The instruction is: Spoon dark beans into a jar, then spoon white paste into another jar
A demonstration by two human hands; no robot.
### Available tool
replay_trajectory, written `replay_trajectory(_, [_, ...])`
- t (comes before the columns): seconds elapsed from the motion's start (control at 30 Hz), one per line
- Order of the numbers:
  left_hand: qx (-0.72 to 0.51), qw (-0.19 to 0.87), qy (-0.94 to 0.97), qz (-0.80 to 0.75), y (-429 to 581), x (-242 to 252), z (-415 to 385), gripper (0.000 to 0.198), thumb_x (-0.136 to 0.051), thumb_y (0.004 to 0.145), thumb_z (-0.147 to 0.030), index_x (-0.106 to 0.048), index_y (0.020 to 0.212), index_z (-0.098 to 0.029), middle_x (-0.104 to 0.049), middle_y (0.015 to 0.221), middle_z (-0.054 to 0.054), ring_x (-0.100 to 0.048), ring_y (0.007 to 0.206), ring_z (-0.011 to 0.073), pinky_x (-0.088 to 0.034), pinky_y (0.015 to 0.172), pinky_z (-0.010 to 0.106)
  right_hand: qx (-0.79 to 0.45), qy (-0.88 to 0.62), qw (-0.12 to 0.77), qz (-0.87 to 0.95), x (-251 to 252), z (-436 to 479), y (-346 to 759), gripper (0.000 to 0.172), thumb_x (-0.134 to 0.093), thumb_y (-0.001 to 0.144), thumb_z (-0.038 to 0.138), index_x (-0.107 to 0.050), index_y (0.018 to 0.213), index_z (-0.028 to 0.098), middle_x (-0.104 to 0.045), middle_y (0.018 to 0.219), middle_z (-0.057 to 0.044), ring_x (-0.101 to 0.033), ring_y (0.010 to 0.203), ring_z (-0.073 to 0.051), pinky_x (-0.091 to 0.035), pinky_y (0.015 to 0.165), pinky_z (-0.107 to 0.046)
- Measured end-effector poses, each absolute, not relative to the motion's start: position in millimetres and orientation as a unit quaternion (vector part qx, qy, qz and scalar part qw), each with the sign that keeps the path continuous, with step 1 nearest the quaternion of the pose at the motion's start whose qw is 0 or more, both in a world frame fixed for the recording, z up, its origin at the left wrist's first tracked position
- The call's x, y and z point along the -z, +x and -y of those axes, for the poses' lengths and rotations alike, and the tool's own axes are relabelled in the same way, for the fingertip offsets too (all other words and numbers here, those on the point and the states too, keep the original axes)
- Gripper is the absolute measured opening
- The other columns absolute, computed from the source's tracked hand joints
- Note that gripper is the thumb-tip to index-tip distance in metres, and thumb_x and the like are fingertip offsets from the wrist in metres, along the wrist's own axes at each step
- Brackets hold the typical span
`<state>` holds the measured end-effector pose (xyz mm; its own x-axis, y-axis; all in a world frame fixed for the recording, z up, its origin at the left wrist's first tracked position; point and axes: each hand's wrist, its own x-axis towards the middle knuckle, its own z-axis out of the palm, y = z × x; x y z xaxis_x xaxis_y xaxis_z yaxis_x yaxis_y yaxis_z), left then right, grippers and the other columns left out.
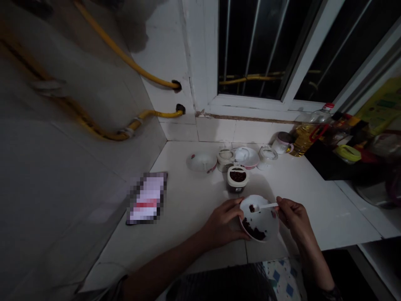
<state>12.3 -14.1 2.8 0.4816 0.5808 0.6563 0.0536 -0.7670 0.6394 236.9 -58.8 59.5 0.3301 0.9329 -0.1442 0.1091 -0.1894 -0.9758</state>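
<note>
My left hand (pixel 224 223) grips the left rim of a small white bowl (pixel 266 219), tilted towards me over the white counter (pixel 188 217). A dark red paste lies in the bowl's lower part. My right hand (pixel 293 217) pinches a small white spoon (pixel 265 206) whose scoop, loaded with the same dark stuff, hangs over the bowl. Just behind the bowl stands an open little jar (pixel 237 177) filled with dark red contents.
A row of small white condiment pots (pixel 247 156) and a loose lid (pixel 200 161) sits near the back wall. An oil bottle (pixel 305 136) and other bottles stand at the right. A blurred-out flat item (pixel 146 198) leans on the left wall. Yellow pipes (pixel 125 54) run along the wall.
</note>
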Motion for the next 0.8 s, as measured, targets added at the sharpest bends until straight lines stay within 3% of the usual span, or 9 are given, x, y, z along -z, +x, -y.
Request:
replay_trajectory(0.3, [-0.465,0.293,0.813,-0.192,12,-6,14,0.040,-0.083,0.067,-0.045,-0.062,0.087,-0.018,-0.060,0.127,0.016,-0.060,0.116,0.0268,-0.053,0.094,0.037,-0.409,-0.645,0.507,0.399,-67,40,239,0.058,-0.070,0.057,0.073,-0.055,0.051,0.017,-0.028,0.038,0.009,-0.018,0.037,-0.005,-0.013,0.036,-0.022])
replay_trajectory(0.4, [-0.456,0.292,0.816,-0.202,12,-4,14,0.039,-0.083,0.067,-0.045,-0.062,0.087,-0.018,-0.060,0.127,0.016,-0.060,0.116,0.0267,-0.053,0.094,0.038,-0.352,-0.636,0.525,0.443,-76,19,234,0.057,-0.065,0.063,0.074,-0.059,0.056,0.017,-0.032,0.039,0.008,-0.022,0.036,-0.006,-0.015,0.036,-0.023])
replay_trajectory(0.5, [-0.457,0.291,0.816,-0.204,12,-2,14,0.041,-0.085,0.065,-0.044,-0.061,0.087,-0.018,-0.060,0.126,0.016,-0.060,0.115,0.0267,-0.053,0.093,0.038,-0.215,-0.626,0.531,0.528,-82,-1,225,0.053,-0.056,0.078,0.066,-0.061,0.059,0.017,-0.039,0.042,0.005,-0.031,0.038,-0.008,-0.023,0.039,-0.023])
replay_trajectory(0.63, [-0.457,0.290,0.816,-0.201,12,-3,13,0.042,-0.085,0.063,-0.045,-0.061,0.086,-0.018,-0.059,0.128,0.016,-0.060,0.115,0.0271,-0.053,0.094,0.038,0.037,-0.584,0.470,0.661,-83,-13,213,0.044,-0.047,0.095,0.045,-0.065,0.068,0.016,-0.061,0.055,-0.002,-0.050,0.047,-0.011,-0.035,0.049,-0.023])
replay_trajectory(0.8, [-0.464,0.291,0.814,-0.195,12,-4,13,0.042,-0.084,0.065,-0.046,-0.061,0.086,-0.017,-0.059,0.128,0.017,-0.060,0.115,0.0275,-0.053,0.094,0.038,0.299,-0.477,0.329,0.758,-82,-14,210,0.033,-0.049,0.097,0.027,-0.066,0.071,0.016,-0.063,0.056,-0.003,-0.050,0.048,-0.012,-0.036,0.055,-0.025])
